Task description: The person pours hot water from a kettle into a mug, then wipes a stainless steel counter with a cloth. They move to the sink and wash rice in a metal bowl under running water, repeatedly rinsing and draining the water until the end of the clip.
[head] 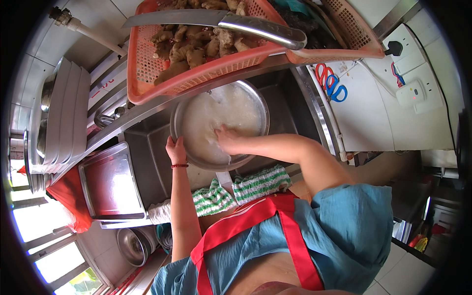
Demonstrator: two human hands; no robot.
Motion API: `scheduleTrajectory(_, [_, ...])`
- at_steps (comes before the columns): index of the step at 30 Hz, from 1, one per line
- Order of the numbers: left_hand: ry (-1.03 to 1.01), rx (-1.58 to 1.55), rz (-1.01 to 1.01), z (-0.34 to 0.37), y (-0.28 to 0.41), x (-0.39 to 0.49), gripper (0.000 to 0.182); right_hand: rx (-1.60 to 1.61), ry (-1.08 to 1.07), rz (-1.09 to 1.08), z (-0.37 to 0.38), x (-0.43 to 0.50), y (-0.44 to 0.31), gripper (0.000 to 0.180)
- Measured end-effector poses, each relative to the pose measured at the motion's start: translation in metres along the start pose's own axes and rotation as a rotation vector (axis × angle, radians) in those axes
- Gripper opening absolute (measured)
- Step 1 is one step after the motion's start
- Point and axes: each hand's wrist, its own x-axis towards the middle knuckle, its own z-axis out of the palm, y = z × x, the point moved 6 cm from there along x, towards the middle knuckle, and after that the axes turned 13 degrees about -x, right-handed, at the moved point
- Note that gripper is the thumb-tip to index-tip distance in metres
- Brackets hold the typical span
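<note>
A large round metal basin (264, 110) stands in a stainless steel sink (285, 99), holding cloudy whitish water (206, 118) with pale grains that look like rice. My left hand (176, 149), with a red bracelet at the wrist, grips the basin's left rim, thumb up. My right hand (225, 139) is partly in the cloudy water near the basin's middle; its fingertips are partly hidden, and whether they hold anything cannot be told. Water from a faucet (209, 92) seems to run in at the basin's far side.
Above the sink, a pink plastic basket (143, 66) holds ginger roots (184, 51), with a large knife (258, 29) across it. A metal tray (110, 180) leans at the left. Green-and-white striped cloths (261, 184) hang on the near edge. Scissors (335, 88) hang at the right.
</note>
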Motion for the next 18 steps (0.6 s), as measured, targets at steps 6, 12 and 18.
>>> scheduleTrajectory(6, [0.015, -0.007, -0.010, -0.004, -0.003, 0.000, 0.011, -0.062, 0.158, -0.331, 0.002, 0.058, -0.017, 0.024])
scheduleTrajectory(12, [0.010, 0.027, 0.016, -0.002, 0.001, -0.001, 0.010, -0.215, 0.087, -0.210, -0.010, 0.095, -0.013, 0.024])
scheduleTrajectory(18, [0.019, -0.035, 0.001, 0.000, 0.001, -0.001, 0.011, -0.466, 0.159, -0.439, -0.038, 0.099, -0.001, 0.043])
